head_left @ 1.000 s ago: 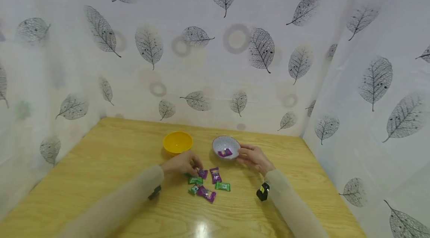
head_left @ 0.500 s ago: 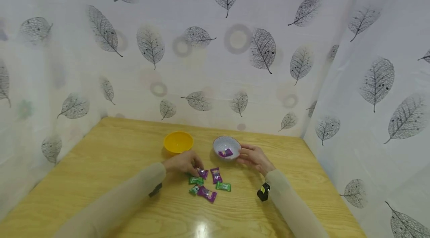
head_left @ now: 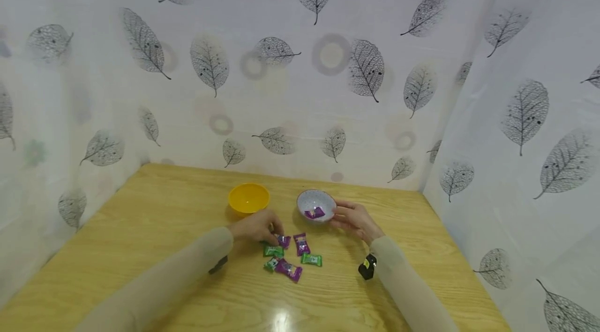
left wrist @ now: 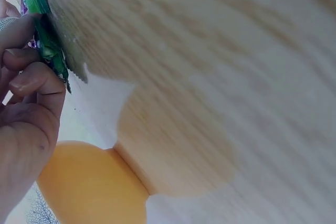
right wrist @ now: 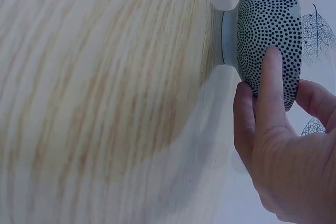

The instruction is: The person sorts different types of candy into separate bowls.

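My left hand (head_left: 258, 226) is low over a group of wrapped candies, its thumb and forefinger pinching the left end of a purple-wrapped candy (head_left: 283, 241). In the left wrist view a green-wrapped candy (left wrist: 50, 51) lies against the curled fingers (left wrist: 39, 80); the fingertips are partly hidden. My right hand (head_left: 353, 220) holds the right side of a speckled bowl (head_left: 307, 199), thumb at the rim and fingers on the dotted outer wall (right wrist: 262, 35). Inside that bowl shows purple-wrapped candy (head_left: 314, 213).
A yellow bowl (head_left: 248, 199) stands just beyond my left hand. Nearer me lie another purple candy (head_left: 301, 244), a green candy (head_left: 311, 259), a larger purple candy (head_left: 289, 270) and more green ones. A leaf-patterned curtain (head_left: 281, 97) borders the wooden table (head_left: 187, 191).
Both hands stay nearly in place. The candies and bowls keep their positions; only a slight shift of the head view shows.
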The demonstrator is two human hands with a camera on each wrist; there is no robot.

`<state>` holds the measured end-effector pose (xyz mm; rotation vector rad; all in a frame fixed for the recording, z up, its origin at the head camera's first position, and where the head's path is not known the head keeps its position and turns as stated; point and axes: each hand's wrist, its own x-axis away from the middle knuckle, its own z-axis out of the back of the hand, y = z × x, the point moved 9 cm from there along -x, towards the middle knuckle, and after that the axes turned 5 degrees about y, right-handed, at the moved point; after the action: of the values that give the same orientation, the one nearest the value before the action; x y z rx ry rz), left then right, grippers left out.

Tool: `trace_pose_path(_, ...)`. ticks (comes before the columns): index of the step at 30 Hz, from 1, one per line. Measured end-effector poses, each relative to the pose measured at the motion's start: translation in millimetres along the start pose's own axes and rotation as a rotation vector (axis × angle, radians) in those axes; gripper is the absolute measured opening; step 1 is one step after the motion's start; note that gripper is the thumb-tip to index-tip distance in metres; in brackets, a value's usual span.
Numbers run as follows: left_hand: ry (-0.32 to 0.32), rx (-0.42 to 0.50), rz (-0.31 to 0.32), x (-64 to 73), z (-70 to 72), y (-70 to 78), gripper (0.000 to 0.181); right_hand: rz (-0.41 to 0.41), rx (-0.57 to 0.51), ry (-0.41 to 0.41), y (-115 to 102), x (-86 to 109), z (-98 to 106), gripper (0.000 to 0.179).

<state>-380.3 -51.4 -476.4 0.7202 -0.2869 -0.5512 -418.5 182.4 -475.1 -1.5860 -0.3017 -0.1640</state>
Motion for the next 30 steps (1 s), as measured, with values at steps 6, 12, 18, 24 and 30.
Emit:
trace_pose_path(6,-0.012,-0.036,-0.029,-2.8,-1.0,5.6,0.009,0.003,-0.002,-0.002,0,-0.7,1,0.049)
trace_pose_path(12,-0.018,-0.049,-0.032,-3.1,-1.8,8.6,0.007,0.009,-0.002,-0.007,1,-1.9,2,0.049)
trace_pose_path(18,-0.002,-0.041,-0.029,-1.4,-1.0,10.2,0.007,0.012,0.003,-0.012,1,-3.9,2,0.048)
trace_pose_path(24,0.008,0.032,-0.007,0.2,-0.1,11.2,0.008,-0.002,0.005,-0.004,3,-4.9,1,0.048)
trace_pose_path(30,0.064,0.086,-0.057,-2.8,8.7,16.3,0.010,-0.002,0.006,0.000,1,-2.6,2,0.048)
